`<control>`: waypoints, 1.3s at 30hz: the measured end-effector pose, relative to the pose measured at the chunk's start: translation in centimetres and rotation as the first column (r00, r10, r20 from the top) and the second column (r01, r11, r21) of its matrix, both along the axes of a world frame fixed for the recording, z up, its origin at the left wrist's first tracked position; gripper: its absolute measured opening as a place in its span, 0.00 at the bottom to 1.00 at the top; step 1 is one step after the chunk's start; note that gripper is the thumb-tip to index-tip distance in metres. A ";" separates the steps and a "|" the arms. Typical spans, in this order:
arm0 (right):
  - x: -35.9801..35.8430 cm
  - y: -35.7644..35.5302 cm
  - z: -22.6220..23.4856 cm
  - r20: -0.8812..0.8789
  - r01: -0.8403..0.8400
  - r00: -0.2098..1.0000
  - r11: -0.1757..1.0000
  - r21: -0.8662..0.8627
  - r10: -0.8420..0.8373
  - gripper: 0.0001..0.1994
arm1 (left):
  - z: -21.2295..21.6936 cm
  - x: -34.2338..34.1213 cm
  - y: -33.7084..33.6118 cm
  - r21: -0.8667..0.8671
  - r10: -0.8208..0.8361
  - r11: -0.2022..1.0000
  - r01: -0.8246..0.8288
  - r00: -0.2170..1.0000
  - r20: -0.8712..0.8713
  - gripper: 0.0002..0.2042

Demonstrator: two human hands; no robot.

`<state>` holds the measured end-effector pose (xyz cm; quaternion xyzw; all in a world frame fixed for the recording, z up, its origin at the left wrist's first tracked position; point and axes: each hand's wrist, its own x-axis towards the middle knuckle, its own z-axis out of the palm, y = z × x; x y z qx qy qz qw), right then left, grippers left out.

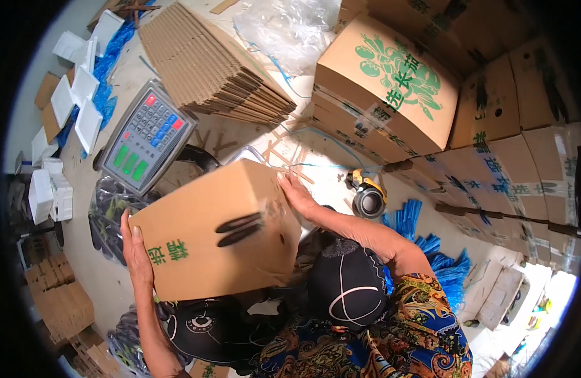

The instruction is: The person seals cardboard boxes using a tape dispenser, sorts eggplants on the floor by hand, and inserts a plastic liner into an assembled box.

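A brown cardboard carton with green print and dark long-vegetable silhouettes is held tilted in front of me, above my lap. Its left end rests against my left hand, thumb on the near face and fingers round the edge. On the far right side, my right hand presses flat along the carton wall. The carton's contents and underside are hidden. Just beyond it stands a weighing scale's grey keypad panel, with red, blue and green keys. Part of a pale metal platform shows behind the carton.
Folded flat cartons lean beyond the scale. Closed cartons are stacked at the right. A yellow-and-black tape dispenser and blue plastic strips lie on the floor. Plastic-wrapped dark produce and white foam boxes are at left.
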<state>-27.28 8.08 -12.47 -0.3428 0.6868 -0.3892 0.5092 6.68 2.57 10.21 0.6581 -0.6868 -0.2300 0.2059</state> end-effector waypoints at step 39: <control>3.0 2.2 19.3 -0.343 -0.168 0.930 0.983 -0.068 0.135 0.29 | -5.9 -4.3 7.8 -0.016 0.131 0.988 -0.153 0.888 -0.442 0.22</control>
